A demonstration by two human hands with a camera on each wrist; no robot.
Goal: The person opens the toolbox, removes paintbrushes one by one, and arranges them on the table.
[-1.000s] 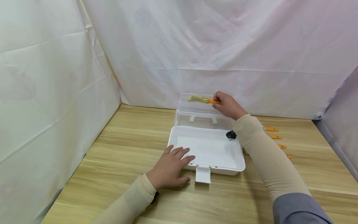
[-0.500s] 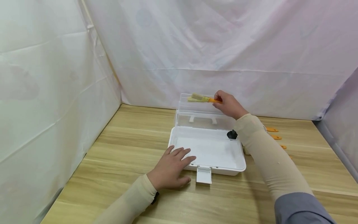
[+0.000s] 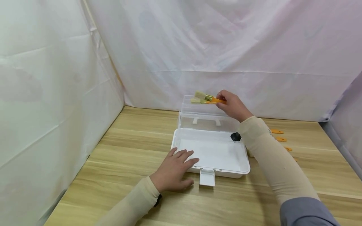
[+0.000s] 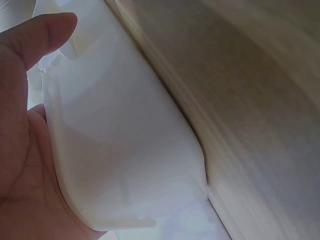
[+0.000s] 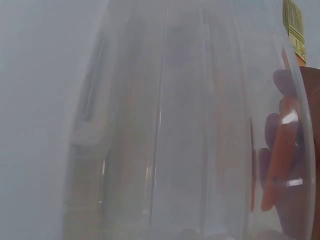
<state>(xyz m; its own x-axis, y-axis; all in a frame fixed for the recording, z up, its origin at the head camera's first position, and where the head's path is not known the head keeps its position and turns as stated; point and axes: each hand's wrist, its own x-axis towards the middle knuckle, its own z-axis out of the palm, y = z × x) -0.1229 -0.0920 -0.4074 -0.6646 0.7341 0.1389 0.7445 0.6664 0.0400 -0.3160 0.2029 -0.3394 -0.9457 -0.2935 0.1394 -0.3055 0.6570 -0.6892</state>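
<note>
My right hand (image 3: 233, 105) pinches the orange handle of a flat paintbrush (image 3: 209, 98) above the box's raised clear lid (image 3: 203, 122). Its pale bristles point left, and a paler brush shape shows just under it; I cannot tell whether that is a second brush or a reflection. In the right wrist view the fingers and orange handle show through the lid. My left hand (image 3: 173, 171) lies spread over the front left corner of the white box (image 3: 212, 157), fingertips over the inside. In the left wrist view the thumb (image 4: 55, 32) stays outside the wall (image 4: 115, 125).
Several orange handles (image 3: 277, 131) lie in a row on the wooden table (image 3: 135, 131) at right, partly hidden by the right sleeve (image 3: 271, 157). The box's front latch (image 3: 207, 178) hangs down open. White cloth (image 3: 158, 56) closes off the back and sides.
The brush's bristle end has turned upward in my right fingers, so it now shows apart from the paler shape below. My left hand and the box stay in place.
</note>
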